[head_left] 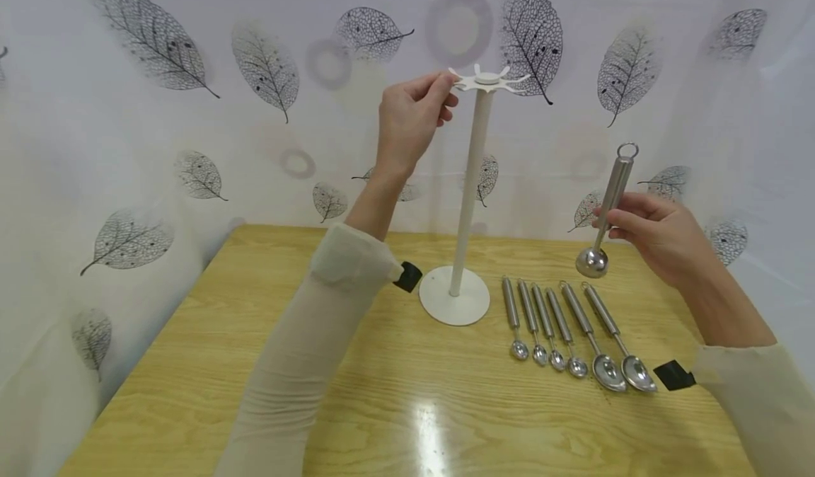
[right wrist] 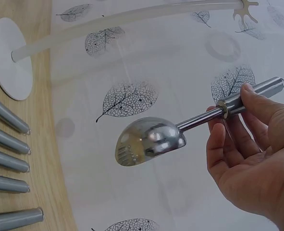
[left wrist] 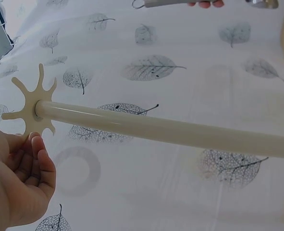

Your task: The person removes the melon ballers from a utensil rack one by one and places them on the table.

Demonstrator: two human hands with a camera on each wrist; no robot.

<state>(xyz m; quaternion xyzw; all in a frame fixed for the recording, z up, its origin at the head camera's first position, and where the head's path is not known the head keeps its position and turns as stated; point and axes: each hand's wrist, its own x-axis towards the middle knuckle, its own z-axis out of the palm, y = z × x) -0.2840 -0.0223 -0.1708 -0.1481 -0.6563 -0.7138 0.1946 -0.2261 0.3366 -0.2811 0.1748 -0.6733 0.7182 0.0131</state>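
Observation:
A white utensil stand point(head_left: 470, 194) rises upright from its round base on the table. My left hand point(head_left: 410, 112) pinches one prong of the hook rack point(left wrist: 31, 113) at its top between thumb and fingers. My right hand point(head_left: 662, 233) grips a shiny metal scoop point(right wrist: 154, 139) by its handle, above the table to the right of the stand. The scoop's bowl hangs down and the ring on its handle end points up. Several metal spoons point(head_left: 576, 314) lie side by side on the table below the scoop, bowls toward me.
The wooden table point(head_left: 255, 392) spans the foreground. Behind it hangs a pale cloth point(head_left: 127, 201) printed with dark leaves. A black strap end point(head_left: 407, 277) sticks out from the left sleeve, and another black strap end point(head_left: 675, 376) from the right one.

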